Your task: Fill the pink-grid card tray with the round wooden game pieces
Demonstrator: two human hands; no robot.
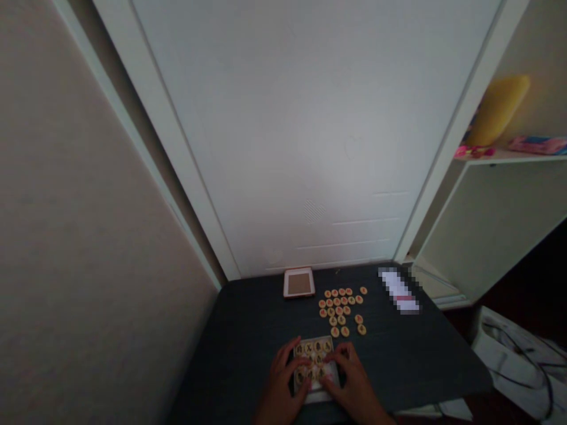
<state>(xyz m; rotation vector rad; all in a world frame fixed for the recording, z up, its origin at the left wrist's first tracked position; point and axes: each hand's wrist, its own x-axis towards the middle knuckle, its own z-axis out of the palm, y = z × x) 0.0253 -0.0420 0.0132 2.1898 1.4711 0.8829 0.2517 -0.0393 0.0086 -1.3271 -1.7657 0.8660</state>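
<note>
A shallow open box [335,386] with round xiangqi pieces [318,347] laid in rows sits near the front edge of the dark table. My left hand [286,375] grips its left side, with a finger reaching over the pieces and the thumb low by the front row. From the right, my right hand [352,378] closes on the box, its index finger and thumb bent inward over the pieces. Whether either hand pinches a single piece is too small to tell. Beyond the box, several loose xiangqi pieces [337,302] with red or dark characters lie flat in uneven rows.
A square box lid or tray [299,283] with a brown inside lies at the table's back edge. To the right is a blurred-out white and pink item [398,289]. The dark table [248,330] backs onto a white panel [310,147]. Cables [522,354] hang over a white box at right.
</note>
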